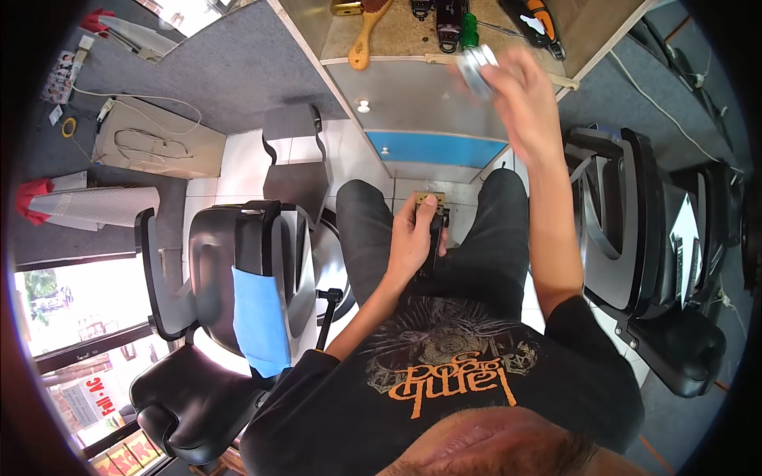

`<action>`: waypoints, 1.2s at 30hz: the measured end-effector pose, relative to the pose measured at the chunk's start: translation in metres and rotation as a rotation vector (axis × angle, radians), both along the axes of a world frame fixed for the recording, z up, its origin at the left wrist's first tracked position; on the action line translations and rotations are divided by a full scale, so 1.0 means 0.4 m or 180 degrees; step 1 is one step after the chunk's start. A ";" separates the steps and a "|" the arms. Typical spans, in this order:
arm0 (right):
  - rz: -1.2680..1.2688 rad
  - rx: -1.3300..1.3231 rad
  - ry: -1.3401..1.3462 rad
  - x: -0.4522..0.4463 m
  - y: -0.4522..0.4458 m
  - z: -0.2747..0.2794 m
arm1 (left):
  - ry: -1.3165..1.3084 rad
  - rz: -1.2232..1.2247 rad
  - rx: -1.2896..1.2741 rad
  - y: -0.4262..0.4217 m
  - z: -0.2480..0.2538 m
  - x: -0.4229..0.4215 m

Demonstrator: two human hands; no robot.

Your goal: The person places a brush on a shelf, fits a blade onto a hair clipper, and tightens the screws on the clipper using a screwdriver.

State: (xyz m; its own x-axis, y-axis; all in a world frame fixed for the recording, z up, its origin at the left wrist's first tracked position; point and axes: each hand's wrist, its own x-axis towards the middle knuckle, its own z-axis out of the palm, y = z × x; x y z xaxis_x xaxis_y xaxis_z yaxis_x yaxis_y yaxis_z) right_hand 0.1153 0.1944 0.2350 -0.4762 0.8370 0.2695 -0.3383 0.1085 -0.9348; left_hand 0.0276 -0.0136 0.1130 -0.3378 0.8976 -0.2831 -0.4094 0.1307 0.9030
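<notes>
My left hand (413, 238) is closed around a black hair clipper (436, 230) between my knees, its thumb by the gold-coloured blade (429, 198) at the top end. My right hand (516, 95) is raised near the shelf edge, closed on a shiny silver, round-looking thing (478, 71) blurred by motion; its exact kind cannot be made out. Just behind it on the shelf (397, 44) lie a green-handled screwdriver (470, 30), a black clipper (450, 24) and an orange-and-black tool (543, 20). A wooden-handled brush (361, 47) lies further left.
Below the shelf are a grey drawer front (429, 99) and a blue one (436, 148). Black barber chairs (214, 293) stand at the left and right (635, 238), the left one with a blue cloth (260, 321). A beige box (159, 143) with cables stands at the far left.
</notes>
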 end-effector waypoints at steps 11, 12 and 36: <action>0.0353 -0.3177 0.0875 0.274 -0.256 -0.548 | 0.0287 -0.0367 -0.0200 0.061 -0.038 -0.017; 0.0219 -0.3078 0.0011 0.263 -0.266 -0.542 | 0.0263 -0.0348 -0.0161 0.065 -0.037 -0.018; -0.0117 -0.2350 -0.0349 0.206 -0.270 -0.477 | -0.0028 -0.0196 -0.0451 0.043 -0.041 -0.011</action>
